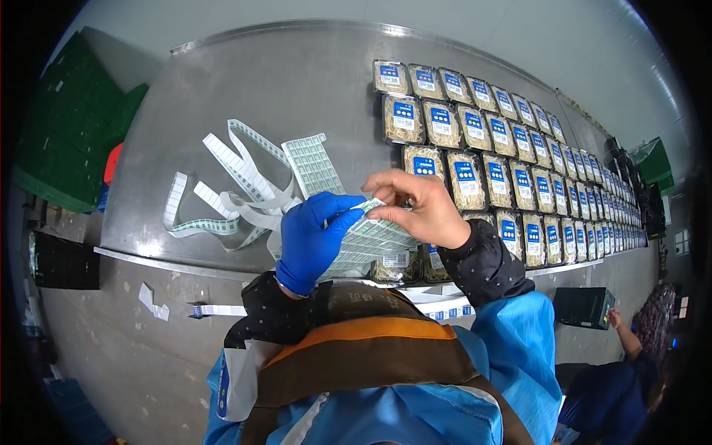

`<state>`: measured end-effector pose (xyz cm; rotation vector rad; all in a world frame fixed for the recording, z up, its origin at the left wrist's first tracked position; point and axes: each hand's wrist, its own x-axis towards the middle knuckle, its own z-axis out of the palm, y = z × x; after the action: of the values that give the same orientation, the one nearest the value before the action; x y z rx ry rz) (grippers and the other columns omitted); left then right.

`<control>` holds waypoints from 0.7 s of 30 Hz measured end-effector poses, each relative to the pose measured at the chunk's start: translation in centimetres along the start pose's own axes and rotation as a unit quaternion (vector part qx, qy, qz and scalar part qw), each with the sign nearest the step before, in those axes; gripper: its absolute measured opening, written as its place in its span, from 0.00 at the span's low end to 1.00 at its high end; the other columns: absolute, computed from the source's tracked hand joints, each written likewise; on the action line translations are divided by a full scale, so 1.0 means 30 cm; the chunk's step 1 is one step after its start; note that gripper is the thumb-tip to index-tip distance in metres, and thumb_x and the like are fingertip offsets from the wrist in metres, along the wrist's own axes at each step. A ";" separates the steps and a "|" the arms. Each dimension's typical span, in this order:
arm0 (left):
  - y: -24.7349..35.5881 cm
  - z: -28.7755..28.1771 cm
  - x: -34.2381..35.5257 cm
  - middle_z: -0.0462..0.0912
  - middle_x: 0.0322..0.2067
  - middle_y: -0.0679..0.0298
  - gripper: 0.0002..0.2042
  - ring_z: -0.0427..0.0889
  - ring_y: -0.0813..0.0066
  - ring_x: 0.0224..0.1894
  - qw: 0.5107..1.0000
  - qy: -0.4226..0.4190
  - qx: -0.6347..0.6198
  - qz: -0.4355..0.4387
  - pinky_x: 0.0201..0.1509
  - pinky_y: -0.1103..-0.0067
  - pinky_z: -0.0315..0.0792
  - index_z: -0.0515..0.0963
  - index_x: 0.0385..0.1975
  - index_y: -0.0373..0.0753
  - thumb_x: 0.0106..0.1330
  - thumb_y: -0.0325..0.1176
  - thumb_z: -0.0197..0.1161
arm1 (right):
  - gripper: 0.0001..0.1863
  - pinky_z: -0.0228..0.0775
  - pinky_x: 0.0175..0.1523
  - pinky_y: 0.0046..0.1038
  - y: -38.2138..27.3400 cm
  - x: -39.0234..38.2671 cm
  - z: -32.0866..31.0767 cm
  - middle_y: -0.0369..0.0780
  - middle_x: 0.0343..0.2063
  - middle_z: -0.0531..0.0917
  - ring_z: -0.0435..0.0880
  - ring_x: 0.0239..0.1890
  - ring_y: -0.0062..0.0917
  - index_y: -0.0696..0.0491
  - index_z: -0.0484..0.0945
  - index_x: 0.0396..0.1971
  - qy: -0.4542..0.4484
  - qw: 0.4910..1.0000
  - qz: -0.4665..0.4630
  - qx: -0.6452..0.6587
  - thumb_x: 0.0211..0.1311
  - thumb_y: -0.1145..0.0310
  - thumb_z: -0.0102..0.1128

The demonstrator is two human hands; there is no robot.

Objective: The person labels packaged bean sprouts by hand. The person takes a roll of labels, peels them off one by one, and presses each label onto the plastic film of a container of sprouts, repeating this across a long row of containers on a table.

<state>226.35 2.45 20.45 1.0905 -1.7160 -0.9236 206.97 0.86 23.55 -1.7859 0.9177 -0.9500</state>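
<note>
My left hand (314, 236), in a blue glove, pinches the edge of a sheet of small green-and-white labels (371, 241). The bare fingers of my right hand (424, 206) close on the same sheet's upper edge, close to the left fingertips. The sheet hangs tilted below both hands, over the table's near edge. Another green label sheet (313, 165) lies just beyond my left hand. Left of it, loose curled label strips (241, 167) are heaped on the metal table (297, 81). To the right, sealed trays of pale shredded food (468, 180) with blue-and-white labels stand in rows.
Green crates (63, 126) are stacked beyond the table's left end. A dark crate (584, 307) sits past the near edge at right, beside another person (623, 386). Paper scraps (153, 302) lie on the floor. A label strip (445, 310) hangs near my waist.
</note>
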 end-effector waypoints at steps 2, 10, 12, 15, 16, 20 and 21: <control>-0.009 -0.002 -0.008 0.81 0.29 0.61 0.07 0.80 0.72 0.31 1.000 0.001 0.016 0.009 0.34 0.80 0.71 0.80 0.36 0.36 0.57 0.25 0.61 | 0.12 0.71 0.33 0.22 -0.009 -0.004 -0.006 0.38 0.27 0.81 0.81 0.27 0.25 0.56 0.77 0.34 -0.012 0.983 -0.073 -0.170 0.48 0.74 0.66; -0.031 0.034 -0.005 0.80 0.24 0.61 0.03 0.80 0.66 0.25 0.993 0.032 0.061 0.095 0.27 0.78 0.70 0.80 0.29 0.41 0.55 0.27 0.64 | 0.10 0.71 0.34 0.29 -0.001 -0.014 0.011 0.41 0.32 0.78 0.79 0.30 0.34 0.56 0.75 0.30 0.033 0.964 -0.142 -0.225 0.47 0.74 0.65; -0.034 0.034 -0.006 0.80 0.24 0.62 0.04 0.80 0.66 0.25 0.995 0.022 0.029 0.092 0.27 0.78 0.70 0.81 0.29 0.41 0.54 0.27 0.64 | 0.09 0.71 0.33 0.29 -0.008 -0.026 0.019 0.39 0.29 0.77 0.78 0.29 0.33 0.56 0.76 0.28 0.043 0.978 -0.069 -0.193 0.46 0.74 0.65; -0.022 0.024 -0.010 0.80 0.26 0.60 0.05 0.79 0.71 0.28 0.998 -0.018 0.018 0.055 0.32 0.79 0.70 0.80 0.32 0.36 0.56 0.24 0.61 | 0.07 0.71 0.32 0.28 0.011 -0.032 0.006 0.38 0.27 0.77 0.78 0.28 0.31 0.55 0.77 0.26 0.030 0.959 -0.157 -0.234 0.46 0.75 0.65; -0.027 0.029 -0.014 0.80 0.26 0.60 0.05 0.79 0.71 0.28 0.998 -0.020 0.015 0.054 0.32 0.79 0.70 0.80 0.32 0.36 0.56 0.24 0.61 | 0.06 0.71 0.33 0.27 0.014 -0.037 0.014 0.37 0.27 0.78 0.78 0.28 0.30 0.54 0.78 0.25 0.058 0.939 -0.193 -0.278 0.46 0.75 0.65; -0.094 0.023 -0.018 0.80 0.25 0.59 0.04 0.79 0.72 0.25 0.986 0.122 0.115 0.004 0.29 0.80 0.70 0.81 0.30 0.39 0.56 0.25 0.61 | 0.06 0.72 0.32 0.24 0.027 -0.046 0.019 0.36 0.26 0.78 0.78 0.28 0.29 0.53 0.78 0.25 0.070 0.911 -0.247 -0.322 0.45 0.75 0.65; -0.111 -0.012 -0.006 0.81 0.26 0.60 0.04 0.79 0.73 0.26 0.979 0.169 0.116 -0.002 0.31 0.80 0.71 0.81 0.31 0.39 0.57 0.25 0.61 | 0.06 0.72 0.31 0.23 0.062 -0.067 0.011 0.35 0.26 0.79 0.78 0.28 0.25 0.52 0.80 0.26 0.096 0.948 -0.188 -0.239 0.46 0.75 0.65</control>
<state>227.65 1.45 17.51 1.3216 -1.5608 -0.5096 206.04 2.12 21.27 -2.3716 1.0089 -1.2333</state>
